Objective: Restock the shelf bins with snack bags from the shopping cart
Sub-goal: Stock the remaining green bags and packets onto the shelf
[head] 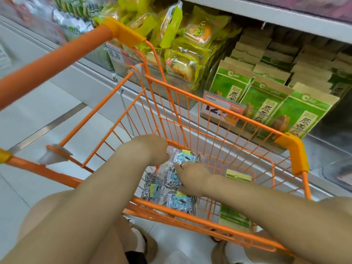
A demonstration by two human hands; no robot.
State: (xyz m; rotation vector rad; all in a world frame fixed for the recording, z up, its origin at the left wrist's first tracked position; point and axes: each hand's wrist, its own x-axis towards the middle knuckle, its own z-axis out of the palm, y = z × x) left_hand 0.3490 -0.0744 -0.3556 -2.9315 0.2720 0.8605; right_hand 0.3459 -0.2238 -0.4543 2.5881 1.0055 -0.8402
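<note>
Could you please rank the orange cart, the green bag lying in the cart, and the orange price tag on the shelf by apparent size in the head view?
1. Orange cart
2. Green bag, partly hidden
3. Orange price tag, which looks close to the bag; nearness makes that unsure.

Orange cart [209,119] — both hands on sunflower-seed bags [187,159], left hand [152,149], right hand [190,178]

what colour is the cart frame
Orange cart frame, with yellow-orange corner caps; clearest in the head view.

Glossy plastic snack bags [179,180] lie in a painted-wire shopping cart [190,119].
</note>
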